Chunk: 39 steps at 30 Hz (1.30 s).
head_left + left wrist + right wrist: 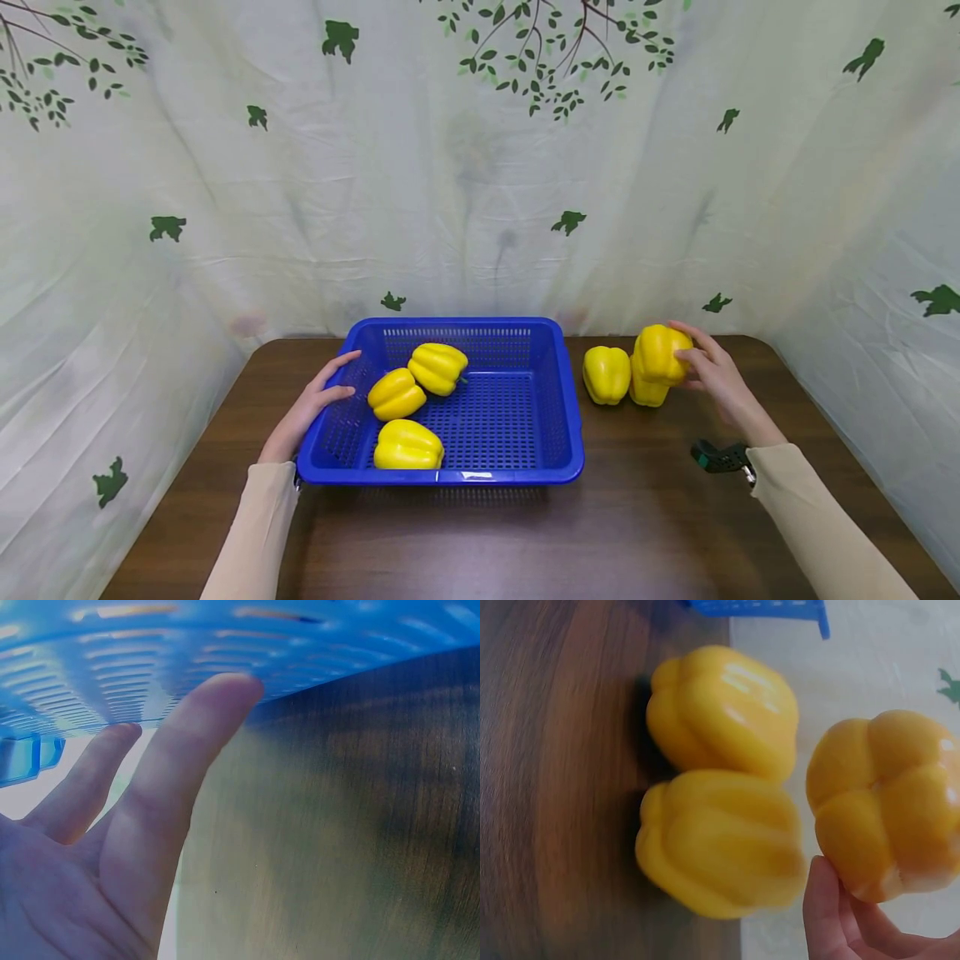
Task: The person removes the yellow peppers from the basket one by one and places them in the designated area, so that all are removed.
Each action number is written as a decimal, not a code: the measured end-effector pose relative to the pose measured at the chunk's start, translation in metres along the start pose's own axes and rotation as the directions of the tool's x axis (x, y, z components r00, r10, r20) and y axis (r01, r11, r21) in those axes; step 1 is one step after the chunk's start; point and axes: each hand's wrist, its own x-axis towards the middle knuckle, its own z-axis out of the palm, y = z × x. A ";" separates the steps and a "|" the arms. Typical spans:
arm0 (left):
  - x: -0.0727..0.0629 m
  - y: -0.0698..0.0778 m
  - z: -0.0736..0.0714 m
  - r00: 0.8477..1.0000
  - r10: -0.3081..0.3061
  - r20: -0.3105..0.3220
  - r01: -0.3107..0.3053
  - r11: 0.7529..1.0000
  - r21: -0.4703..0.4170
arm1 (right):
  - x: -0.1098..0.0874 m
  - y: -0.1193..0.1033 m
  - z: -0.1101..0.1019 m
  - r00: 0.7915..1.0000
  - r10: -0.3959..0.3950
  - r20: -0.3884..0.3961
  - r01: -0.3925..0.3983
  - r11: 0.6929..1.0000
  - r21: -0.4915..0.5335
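Right hand (720,382): fingers clamped on yellow pepper (660,353), held up right of blue basket (442,477). Two other peppers (607,376) sit on table (637,525), also right of basket. Left hand (307,407): fingers apart, touching basket's left side. Three peppers (408,446) inside basket.

Every bell pepper (408,447) is yellow, lemon-toned at near left and more golden at far right; the far one in the basket (574,425) shows a green stem. The basket is plain blue. The table (480,542) is dark brown with streaked wood grain. The curtain (300,208) is whitish, patterned with dark-green leaves and brown branches. The sleeves (813,508) are beige; the right wrist strap (722,457) is black and green.
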 end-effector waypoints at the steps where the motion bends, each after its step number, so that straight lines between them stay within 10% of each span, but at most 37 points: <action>1: 0.000 0.000 0.000 1.000 -0.001 0.000 0.001 1.000 -0.001 | 0.000 0.002 -0.001 1.000 0.001 -0.010 -0.001 1.000 -0.003; 39: 0.000 0.001 -0.001 1.000 -0.002 0.004 0.002 1.000 -0.001 | -0.006 0.040 -0.031 0.979 0.015 -0.202 -0.025 0.998 -0.051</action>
